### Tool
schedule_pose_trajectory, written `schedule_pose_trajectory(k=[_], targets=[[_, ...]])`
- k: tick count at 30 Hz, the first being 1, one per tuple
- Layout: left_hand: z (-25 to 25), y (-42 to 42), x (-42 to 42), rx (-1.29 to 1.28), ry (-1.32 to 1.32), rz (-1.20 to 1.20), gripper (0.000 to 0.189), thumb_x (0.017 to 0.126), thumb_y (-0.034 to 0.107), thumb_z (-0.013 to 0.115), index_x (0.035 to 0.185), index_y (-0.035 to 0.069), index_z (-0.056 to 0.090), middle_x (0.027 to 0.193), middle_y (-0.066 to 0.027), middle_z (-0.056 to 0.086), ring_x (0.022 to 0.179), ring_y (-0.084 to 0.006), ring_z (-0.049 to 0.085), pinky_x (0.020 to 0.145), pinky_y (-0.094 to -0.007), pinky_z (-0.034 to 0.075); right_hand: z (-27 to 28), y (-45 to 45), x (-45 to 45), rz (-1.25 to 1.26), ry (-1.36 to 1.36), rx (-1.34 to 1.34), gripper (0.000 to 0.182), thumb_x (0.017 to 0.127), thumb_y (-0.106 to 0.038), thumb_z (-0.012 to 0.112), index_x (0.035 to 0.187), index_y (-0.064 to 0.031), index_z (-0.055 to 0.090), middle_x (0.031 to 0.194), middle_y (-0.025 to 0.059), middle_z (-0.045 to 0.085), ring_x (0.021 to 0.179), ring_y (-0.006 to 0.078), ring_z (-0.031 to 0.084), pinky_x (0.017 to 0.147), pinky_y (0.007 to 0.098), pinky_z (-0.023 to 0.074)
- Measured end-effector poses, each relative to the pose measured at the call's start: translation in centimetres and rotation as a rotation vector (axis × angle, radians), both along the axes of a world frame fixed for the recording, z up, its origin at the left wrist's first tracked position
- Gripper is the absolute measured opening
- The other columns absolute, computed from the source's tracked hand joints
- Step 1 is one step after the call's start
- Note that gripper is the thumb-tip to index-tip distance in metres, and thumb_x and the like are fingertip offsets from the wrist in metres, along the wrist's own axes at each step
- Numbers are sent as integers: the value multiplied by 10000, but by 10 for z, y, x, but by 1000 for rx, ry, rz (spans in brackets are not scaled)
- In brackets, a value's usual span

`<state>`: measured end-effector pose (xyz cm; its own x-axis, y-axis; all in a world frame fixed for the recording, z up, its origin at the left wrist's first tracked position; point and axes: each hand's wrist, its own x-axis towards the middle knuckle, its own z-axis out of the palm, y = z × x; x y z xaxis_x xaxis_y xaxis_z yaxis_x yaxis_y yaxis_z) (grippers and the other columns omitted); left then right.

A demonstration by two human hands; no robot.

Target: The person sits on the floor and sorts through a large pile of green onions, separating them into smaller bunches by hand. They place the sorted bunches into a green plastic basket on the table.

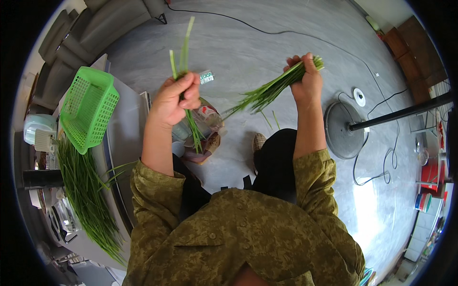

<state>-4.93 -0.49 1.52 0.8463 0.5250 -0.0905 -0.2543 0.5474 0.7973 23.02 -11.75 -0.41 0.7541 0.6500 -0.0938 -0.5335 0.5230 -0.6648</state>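
My left hand (175, 98) is closed around a few green stalks (193, 127), probably garlic chives. Their pale ends point up past the fist, and the green leaves hang below it. A thicker bunch of the same greens (272, 85) is gripped in my right hand (306, 77), the cut pale ends beside the thumb and the leaf tips slanting down to the left. Below the left hand, a bag with clear plastic bottles (211, 116) stands on the floor, partly hidden by the hand and stalks. A large pile of long greens (86, 200) lies on the table at the left.
A green plastic basket (89, 107) stands on the table (125, 100). On the right is a round black stand base (345, 130) with a pole and a loose cable (384, 171). Loose stalks (266, 120) lie on the floor near my shoe (259, 142). Grey sofas (103, 28) stand at upper left.
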Motion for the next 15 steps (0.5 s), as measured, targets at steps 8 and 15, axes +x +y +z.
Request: schedule_pose_trajectory(k=[8, 15], targets=[[-18, -27, 26, -47, 86, -196, 211, 898, 232, 554, 855, 29, 591, 614, 6, 463, 460, -66, 344, 442, -205, 284, 13, 2, -54, 352, -275, -45, 186, 853, -194, 624, 876, -32, 535, 662, 24, 453, 516, 117, 389, 504, 271, 356], [-19, -42, 36, 31, 204, -294, 241, 908, 250, 537, 884, 14, 581, 593, 0, 460, 457, -65, 361, 440, -197, 312, 14, 4, -68, 399, -289, -23, 212, 833, -180, 645, 924, -10, 558, 649, 15, 451, 508, 108, 390, 498, 273, 359]])
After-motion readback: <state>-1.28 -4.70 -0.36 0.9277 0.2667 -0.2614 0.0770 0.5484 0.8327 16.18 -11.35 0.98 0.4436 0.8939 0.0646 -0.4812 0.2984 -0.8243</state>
